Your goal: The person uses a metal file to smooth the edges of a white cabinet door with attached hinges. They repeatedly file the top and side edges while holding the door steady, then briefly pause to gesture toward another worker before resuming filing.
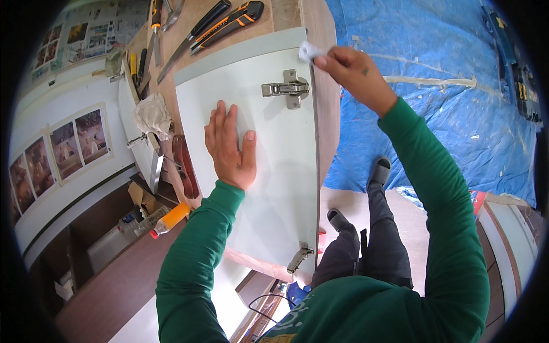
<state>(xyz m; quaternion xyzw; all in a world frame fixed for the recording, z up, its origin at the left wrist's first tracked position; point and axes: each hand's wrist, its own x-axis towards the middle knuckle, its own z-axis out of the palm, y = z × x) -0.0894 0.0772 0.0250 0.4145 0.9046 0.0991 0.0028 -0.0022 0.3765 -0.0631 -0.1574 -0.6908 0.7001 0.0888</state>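
A white cabinet door [269,194] lies flat on a wooden workbench. My left hand [231,151] rests on its face, palm down with the fingers stretched out. At the far right corner, my right hand [357,74] pinches a small white piece [306,52], which looks like cloth or paper, against or just over the edge. Its exact kind cannot be made out. Just below that corner, a metal cup hinge [290,89] is mounted along the right edge. Another hinge [299,258] sits at the near right corner. A grey-green strip [246,54] lies along the far edge.
Beyond the door lie a utility knife [229,26], a handsaw [191,40] and a chisel [155,28]. A crumpled cloth [153,115] and an orange bottle [170,219] are at the left. Blue sheeting [412,126] covers the floor at the right.
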